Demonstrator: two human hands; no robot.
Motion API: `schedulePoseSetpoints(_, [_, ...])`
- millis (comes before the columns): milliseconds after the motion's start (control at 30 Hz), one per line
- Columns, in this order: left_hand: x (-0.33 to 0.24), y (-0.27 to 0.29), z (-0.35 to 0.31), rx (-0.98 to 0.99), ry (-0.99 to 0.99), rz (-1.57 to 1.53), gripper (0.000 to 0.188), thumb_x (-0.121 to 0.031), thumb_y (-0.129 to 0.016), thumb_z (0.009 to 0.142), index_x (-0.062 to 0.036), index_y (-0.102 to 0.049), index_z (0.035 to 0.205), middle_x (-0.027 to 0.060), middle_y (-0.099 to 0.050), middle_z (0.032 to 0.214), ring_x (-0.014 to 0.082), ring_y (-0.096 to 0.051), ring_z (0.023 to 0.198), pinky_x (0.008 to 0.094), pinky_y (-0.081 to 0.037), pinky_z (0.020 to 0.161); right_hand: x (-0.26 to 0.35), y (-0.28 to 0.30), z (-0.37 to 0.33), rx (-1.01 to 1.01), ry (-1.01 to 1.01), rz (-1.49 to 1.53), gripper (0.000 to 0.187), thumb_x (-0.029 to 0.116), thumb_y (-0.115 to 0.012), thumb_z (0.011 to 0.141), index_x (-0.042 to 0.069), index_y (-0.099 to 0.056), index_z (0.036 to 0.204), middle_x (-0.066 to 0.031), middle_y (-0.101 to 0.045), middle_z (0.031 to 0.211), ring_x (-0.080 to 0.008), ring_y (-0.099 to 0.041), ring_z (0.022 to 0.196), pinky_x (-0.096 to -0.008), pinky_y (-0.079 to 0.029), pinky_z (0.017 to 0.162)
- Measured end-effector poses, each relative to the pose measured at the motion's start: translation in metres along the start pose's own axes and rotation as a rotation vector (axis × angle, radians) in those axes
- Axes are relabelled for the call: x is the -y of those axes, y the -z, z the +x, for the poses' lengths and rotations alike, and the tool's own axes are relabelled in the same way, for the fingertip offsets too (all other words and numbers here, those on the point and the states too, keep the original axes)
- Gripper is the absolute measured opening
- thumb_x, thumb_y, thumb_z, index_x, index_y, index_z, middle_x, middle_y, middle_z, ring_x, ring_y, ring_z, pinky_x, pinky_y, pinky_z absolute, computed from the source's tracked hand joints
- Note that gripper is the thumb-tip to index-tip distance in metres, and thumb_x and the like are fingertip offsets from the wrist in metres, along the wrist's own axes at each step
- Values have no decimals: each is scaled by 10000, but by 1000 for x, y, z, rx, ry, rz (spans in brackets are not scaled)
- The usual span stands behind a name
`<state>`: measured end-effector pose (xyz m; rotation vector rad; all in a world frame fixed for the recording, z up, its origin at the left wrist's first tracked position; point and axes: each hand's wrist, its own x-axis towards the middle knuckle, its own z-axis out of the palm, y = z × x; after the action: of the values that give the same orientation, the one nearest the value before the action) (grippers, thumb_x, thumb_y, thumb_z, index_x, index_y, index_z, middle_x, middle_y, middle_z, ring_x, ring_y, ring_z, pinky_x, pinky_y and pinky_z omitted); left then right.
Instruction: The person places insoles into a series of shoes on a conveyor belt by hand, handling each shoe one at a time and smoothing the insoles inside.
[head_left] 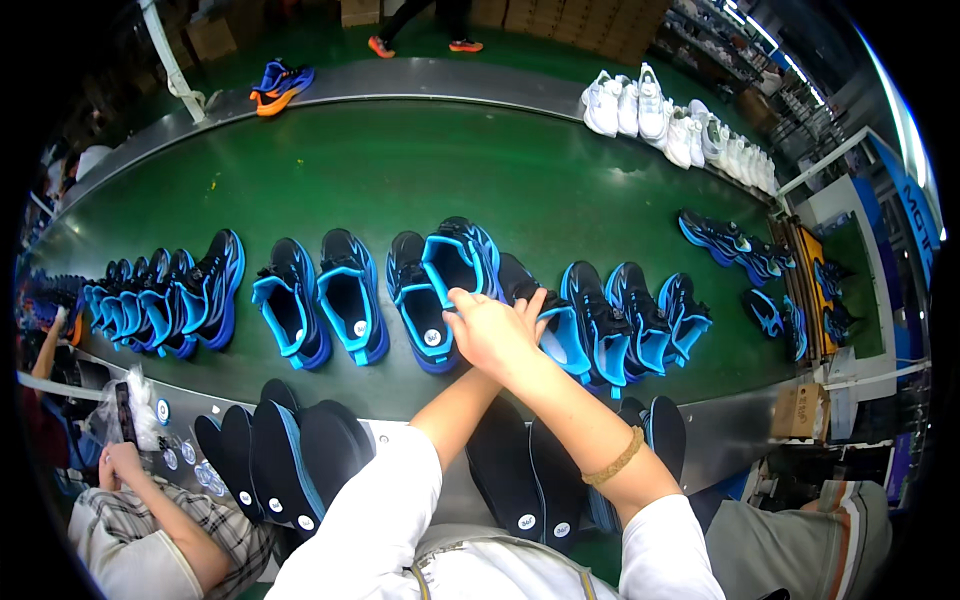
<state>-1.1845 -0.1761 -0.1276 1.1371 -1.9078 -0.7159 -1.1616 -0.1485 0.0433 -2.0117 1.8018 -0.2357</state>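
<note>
Black insoles point(300, 460) stacked upright at near edge. Right hand point(492, 335) closed over black-and-blue shoe point(548, 320) on green conveyor belt point(420, 170); left hand hidden beneath, grip impossible to tell. White sneakers point(670, 125) lined far side.

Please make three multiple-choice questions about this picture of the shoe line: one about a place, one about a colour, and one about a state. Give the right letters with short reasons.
1. Where do the white shoes stand?
A. on the far right side of the belt
B. at the near left edge
C. under the hands

2. What colour is the belt?
A. red
B. green
C. yellow

3. What are the person's hands doing?
A. resting in the lap
B. holding a phone
C. working together at a black and blue shoe

Answers: 1 A, they cluster at the far right edge. 2 B, the bare surface is green. 3 C, the right hand covers the left hand at that shoe's opening.
</note>
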Motion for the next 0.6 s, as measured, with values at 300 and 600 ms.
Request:
schedulePoseSetpoints(300, [-19,-4,2,-29,366,-427,445,-249,-589,821,-53,-464,1201,211,-524,972,342,-516,905,372,-419,798,-31,6,-109,-184,301,345,392,114,-571,797,1,-477,1160,-179,-584,948,-343,-557,864,-403,-430,776])
schedulePoseSetpoints(600, [-30,-4,30,18,635,-803,537,-314,-600,824,18,-455,1221,157,-562,1126,208,-535,1035,293,-397,878,-44,-77,-266,-149,-233,-79,545,396,-718,640,54,-555,1033,-115,-472,1040,-304,-429,992,-430,-372,813])
